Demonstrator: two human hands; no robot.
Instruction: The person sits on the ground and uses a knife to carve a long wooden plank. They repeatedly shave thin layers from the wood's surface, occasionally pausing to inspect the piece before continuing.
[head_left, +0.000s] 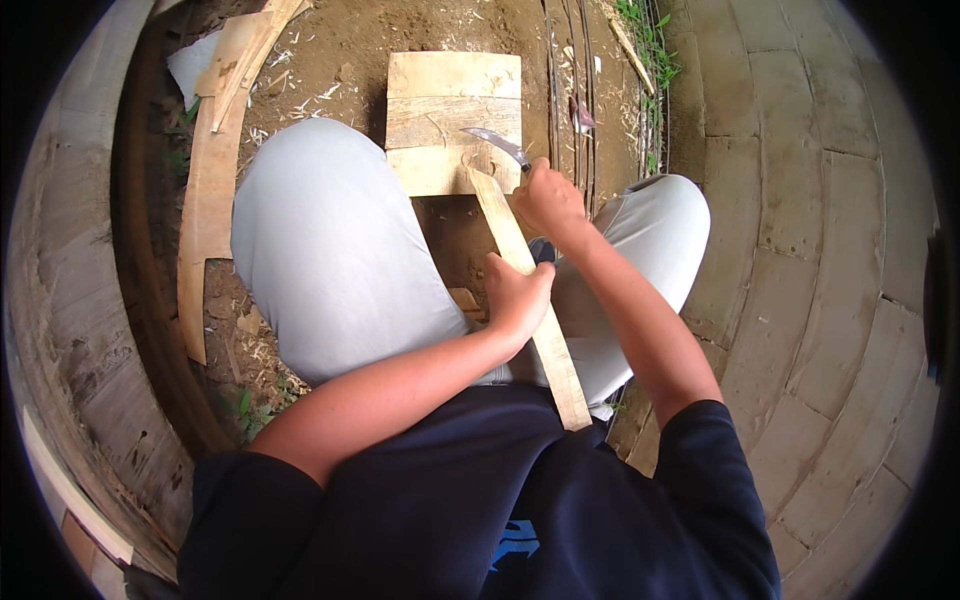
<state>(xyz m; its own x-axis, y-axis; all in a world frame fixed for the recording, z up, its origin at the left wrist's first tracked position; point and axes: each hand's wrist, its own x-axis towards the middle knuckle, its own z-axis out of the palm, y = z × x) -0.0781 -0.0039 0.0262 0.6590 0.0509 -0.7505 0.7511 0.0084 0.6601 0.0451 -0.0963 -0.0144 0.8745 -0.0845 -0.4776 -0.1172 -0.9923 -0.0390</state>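
Observation:
My left hand is wrapped round the middle of a long flat wooden strip. The strip slants from my waist up to the near edge of a low wooden block between my knees. In my right hand is a knife with a curved, sickle-like blade and a dark handle. Its blade points left above the block, just beyond the strip's far end. A thin curled shaving lies by that end; I cannot tell whether the blade touches any wood.
Wooden offcuts lie on the ground to the left, near a long weathered board. Pale shavings litter the brown soil. Thin dark rods run lengthwise right of the block. A paved brick surface extends along the right.

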